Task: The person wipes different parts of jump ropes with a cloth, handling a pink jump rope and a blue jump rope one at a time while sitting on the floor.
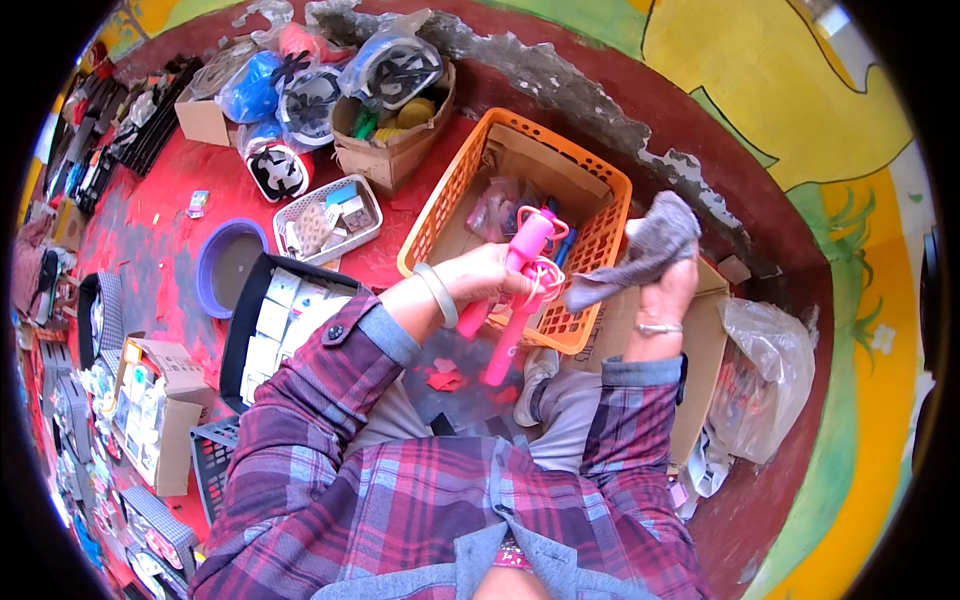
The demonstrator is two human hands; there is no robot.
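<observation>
Clamped in the left hand (488, 272) is a pink plastic-handled skipping rope (531, 238), over an orange perforated plastic basket (452, 190); the right hand (670, 290) grips limp grey cloth (662, 243). Slack coils (pale cord) could catch the basket's rim.

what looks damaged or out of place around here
The dark red painted wall band beyond the orange perforated plastic basket looks damaged: paint is missing along a long ragged strip, exposing rough grey plaster. The red floor also looks worn and patchy at left.
</observation>
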